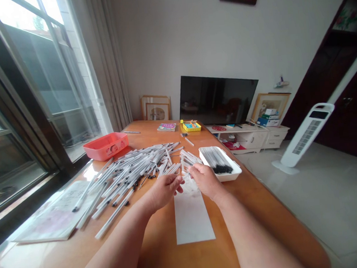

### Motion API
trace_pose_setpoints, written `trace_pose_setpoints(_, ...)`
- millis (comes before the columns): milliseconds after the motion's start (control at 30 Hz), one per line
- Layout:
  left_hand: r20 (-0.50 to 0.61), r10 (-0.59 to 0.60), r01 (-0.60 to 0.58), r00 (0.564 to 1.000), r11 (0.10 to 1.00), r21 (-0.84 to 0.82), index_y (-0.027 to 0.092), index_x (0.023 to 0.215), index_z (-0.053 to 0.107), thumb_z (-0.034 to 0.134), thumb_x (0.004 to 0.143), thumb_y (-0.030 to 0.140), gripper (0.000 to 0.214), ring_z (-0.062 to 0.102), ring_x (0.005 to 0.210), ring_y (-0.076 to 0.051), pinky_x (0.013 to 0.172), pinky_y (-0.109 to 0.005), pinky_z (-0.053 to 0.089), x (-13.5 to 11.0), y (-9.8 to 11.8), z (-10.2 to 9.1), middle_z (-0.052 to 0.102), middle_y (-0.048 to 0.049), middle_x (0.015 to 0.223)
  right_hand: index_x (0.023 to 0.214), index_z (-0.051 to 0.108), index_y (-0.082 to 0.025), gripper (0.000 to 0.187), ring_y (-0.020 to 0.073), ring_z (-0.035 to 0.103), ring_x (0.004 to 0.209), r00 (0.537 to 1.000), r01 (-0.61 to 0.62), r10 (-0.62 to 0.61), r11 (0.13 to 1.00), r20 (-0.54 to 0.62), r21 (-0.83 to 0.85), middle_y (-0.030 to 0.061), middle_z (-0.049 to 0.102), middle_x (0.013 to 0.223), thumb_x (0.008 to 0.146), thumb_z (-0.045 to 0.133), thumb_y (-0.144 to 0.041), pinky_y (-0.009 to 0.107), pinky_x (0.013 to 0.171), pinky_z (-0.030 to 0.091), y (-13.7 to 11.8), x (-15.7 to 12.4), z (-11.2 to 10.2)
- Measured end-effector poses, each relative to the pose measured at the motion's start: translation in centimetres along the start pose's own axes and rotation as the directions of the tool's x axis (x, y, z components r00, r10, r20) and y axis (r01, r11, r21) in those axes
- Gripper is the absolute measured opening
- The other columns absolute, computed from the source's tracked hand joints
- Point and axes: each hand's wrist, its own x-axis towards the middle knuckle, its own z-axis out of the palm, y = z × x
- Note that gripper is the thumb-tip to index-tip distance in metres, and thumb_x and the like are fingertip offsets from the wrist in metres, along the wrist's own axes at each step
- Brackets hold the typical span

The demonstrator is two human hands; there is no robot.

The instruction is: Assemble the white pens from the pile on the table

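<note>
My left hand (167, 189) is closed in a pinch over the upper part of a white paper sheet (194, 220). My right hand (206, 180) pinches too, close to the left fingertips; whatever either hand grips is too small and blurred to name. Just beyond the hands lie short clear-white plastic pieces (191, 157). To the left spreads a large pile of white pen barrels (143, 160), some with black ends. A white plastic tray (234, 175) beside my right hand holds a row of clear pens (213, 155) with black ends.
A red plastic basket (104, 148) stands behind the pile at left, and a paper booklet (53, 220) lies under some barrels. Farther back are a colourful book (166, 127) and a yellow box (192, 127). The table's right edge runs close past the tray.
</note>
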Motion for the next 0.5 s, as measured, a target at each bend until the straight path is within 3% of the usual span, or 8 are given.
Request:
trace_pose_setpoints(100,0.006,-0.036,0.036,0.999,0.999,-0.005,0.016,0.088,0.067,0.048,0.091,0.053,0.041,0.059,0.068,-0.017,0.066,-0.029,0.045,-0.15,0.3,-0.09,0.071,-0.007,0.076,0.065,0.049,-0.021,0.041,0.0133,0.043,0.058,1.0,-0.007,0.007,1.0,-0.015,0.021,-0.0037,0.047,0.058,0.093,0.048,-0.05,0.028,0.056,0.032,0.03,-0.02,0.04)
trace_pose_setpoints(367,-0.172,0.127,-0.099,0.977,0.982,0.16,0.019,0.075,0.064,0.064,0.081,0.045,0.026,0.053,0.065,-0.014,0.059,-0.024,0.039,0.29,-0.34,0.3,0.062,0.0002,0.067,0.066,0.05,-0.02,0.039,0.0132,0.041,0.058,0.995,-0.094,0.095,0.99,-0.003,0.107,-0.0041,0.046,0.058,0.09,0.05,-0.051,0.027,0.056,0.031,0.43,0.07,0.45)
trace_pose_setpoints(500,-0.146,0.135,-0.118,0.98,0.986,0.121,0.019,0.079,0.066,0.061,0.084,0.047,0.029,0.055,0.068,-0.015,0.061,-0.025,0.041,0.19,-0.04,0.33,0.065,-0.0009,0.072,0.066,0.05,-0.02,0.039,0.0133,0.041,0.06,0.997,-0.071,0.073,0.991,-0.016,0.114,-0.0039,0.047,0.059,0.091,0.049,-0.051,0.027,0.058,0.032,0.39,0.04,0.38)
